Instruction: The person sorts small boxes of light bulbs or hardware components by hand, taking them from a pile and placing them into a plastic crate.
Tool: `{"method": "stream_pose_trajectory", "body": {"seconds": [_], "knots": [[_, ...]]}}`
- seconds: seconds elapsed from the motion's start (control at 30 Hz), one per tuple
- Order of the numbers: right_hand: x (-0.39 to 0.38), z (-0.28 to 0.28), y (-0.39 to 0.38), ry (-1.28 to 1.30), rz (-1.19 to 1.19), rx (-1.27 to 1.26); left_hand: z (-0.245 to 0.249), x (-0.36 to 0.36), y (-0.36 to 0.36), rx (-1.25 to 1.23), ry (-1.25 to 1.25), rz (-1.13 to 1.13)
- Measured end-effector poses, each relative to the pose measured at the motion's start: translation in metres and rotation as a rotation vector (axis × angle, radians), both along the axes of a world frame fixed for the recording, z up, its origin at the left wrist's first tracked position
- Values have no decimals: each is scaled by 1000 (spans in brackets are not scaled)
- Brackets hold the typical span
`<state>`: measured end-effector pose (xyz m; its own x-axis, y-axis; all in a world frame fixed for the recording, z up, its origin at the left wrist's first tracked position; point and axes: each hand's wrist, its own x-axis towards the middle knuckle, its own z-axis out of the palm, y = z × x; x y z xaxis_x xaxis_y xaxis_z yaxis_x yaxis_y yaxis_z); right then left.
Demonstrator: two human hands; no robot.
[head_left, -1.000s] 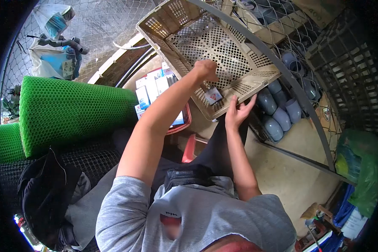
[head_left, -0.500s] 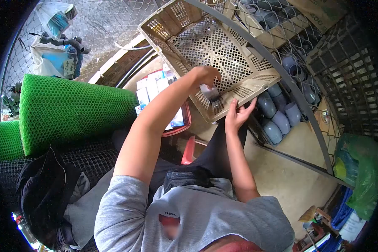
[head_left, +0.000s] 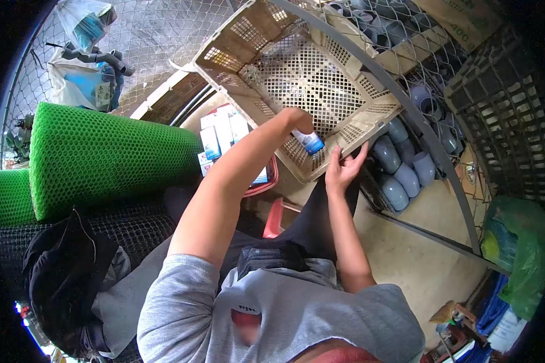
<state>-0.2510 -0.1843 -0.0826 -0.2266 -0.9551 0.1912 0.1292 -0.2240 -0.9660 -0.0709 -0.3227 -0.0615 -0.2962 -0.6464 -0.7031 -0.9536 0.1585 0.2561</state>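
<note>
My left hand (head_left: pixel 298 119) reaches over the near side of a beige plastic crate (head_left: pixel 266 109), its fingers closed on a small white-and-blue box (head_left: pixel 309 141). The box is tilted inside the crate, close to the near wall, and the hand covers its upper end. My right hand (head_left: pixel 344 172) grips the crate's near rim, with fingers apart along the edge. The crate leans toward me, its perforated floor in view. Below my left forearm, more white-and-blue boxes (head_left: pixel 210 143) lie in a red basket (head_left: pixel 275 177), partly hidden by the arm.
A roll of green plastic mesh (head_left: pixel 115 160) lies at left. Grey pipe fittings (head_left: pixel 395 189) are stacked to the right, behind a metal-framed wire fence (head_left: pixel 433 130). A dark crate (head_left: pixel 502 109) stands far right, above a green plastic bag (head_left: pixel 524 266). A red stool (head_left: pixel 274 218) is between my legs.
My left hand has moved slightly down and right with the box, whose blue end now shows clearly. My right hand stays on the crate rim.
</note>
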Motion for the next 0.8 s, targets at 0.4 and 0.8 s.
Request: {"method": "stream_pose_trajectory", "body": {"seconds": [0.4, 0.8], "knots": [[1, 11, 4, 67, -27, 7, 98, 112, 156, -1023, 932, 1027], [4, 13, 1, 136, -85, -17, -92, 142, 210, -795, -6, 954]]}}
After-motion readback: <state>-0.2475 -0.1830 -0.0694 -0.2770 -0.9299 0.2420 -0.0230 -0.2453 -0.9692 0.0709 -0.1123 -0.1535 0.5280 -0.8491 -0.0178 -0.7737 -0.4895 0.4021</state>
